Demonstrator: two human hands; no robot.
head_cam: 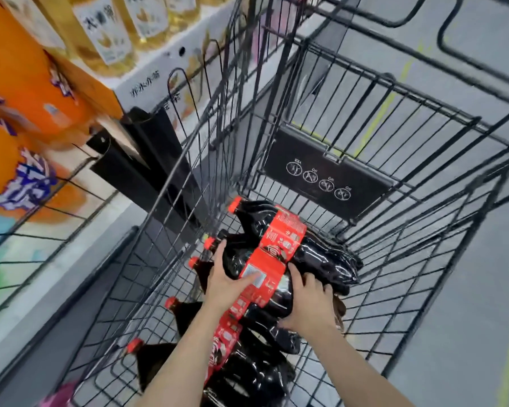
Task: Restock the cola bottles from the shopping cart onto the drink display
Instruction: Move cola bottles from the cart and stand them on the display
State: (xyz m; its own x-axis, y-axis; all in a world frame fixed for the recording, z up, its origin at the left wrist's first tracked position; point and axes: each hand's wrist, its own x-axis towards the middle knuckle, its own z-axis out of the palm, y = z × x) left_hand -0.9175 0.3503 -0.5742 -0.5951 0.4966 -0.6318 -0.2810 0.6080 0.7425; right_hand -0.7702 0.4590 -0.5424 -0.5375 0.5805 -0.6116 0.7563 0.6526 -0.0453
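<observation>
While both hands grip one cola bottle (265, 268), left hand (227, 286) on label, right hand (309, 301) cupping body

A black wire shopping cart (394, 177) carries several cola bottles (315, 254) lying on their sides, caps pointing toward nine o'clock.

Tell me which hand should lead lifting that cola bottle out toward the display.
Probably the left hand. It lies over the cola bottle near the neck, on the side facing the drink display. The right hand cups the far side near the base, better placed to support the weight.
</observation>
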